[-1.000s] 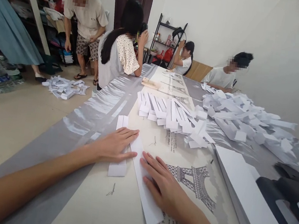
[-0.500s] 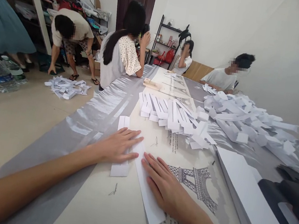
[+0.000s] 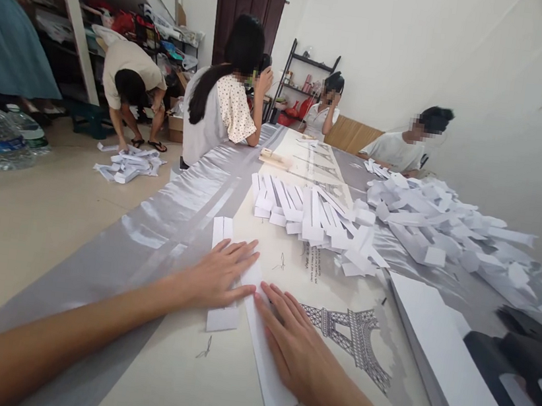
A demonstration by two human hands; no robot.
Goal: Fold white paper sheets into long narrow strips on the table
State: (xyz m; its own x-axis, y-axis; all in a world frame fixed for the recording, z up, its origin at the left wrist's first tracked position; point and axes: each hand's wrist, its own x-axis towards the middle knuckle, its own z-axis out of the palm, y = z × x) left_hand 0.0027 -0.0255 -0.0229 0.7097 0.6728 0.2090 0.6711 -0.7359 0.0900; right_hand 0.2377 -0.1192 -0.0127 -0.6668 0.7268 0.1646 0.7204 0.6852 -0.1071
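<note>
My left hand (image 3: 219, 276) lies flat with fingers spread over a short white paper strip (image 3: 222, 320), which shows above and below it. Its fingertips reach onto a longer white paper strip (image 3: 270, 393) set at a slant. On that longer strip rests my right hand (image 3: 291, 332), palm down, fingers stretched out and nearly touching my left thumb. Part of each strip is hidden under the hands. Beyond the fingers, a row of folded white paper pieces (image 3: 319, 216) lies overlapping on the table.
A large heap of folded paper (image 3: 448, 220) covers the right side of the tablecloth (image 3: 159, 215). Nearer stand a stack of white sheets (image 3: 459, 367) and a dark object (image 3: 516, 348). Several people are around the table; one bends over paper pieces (image 3: 129, 164) on the floor.
My left hand has shifted slightly, and the short strip's lower end has moved a little right. My right hand stays almost in place. The bending person's hand now reaches the floor pile.
</note>
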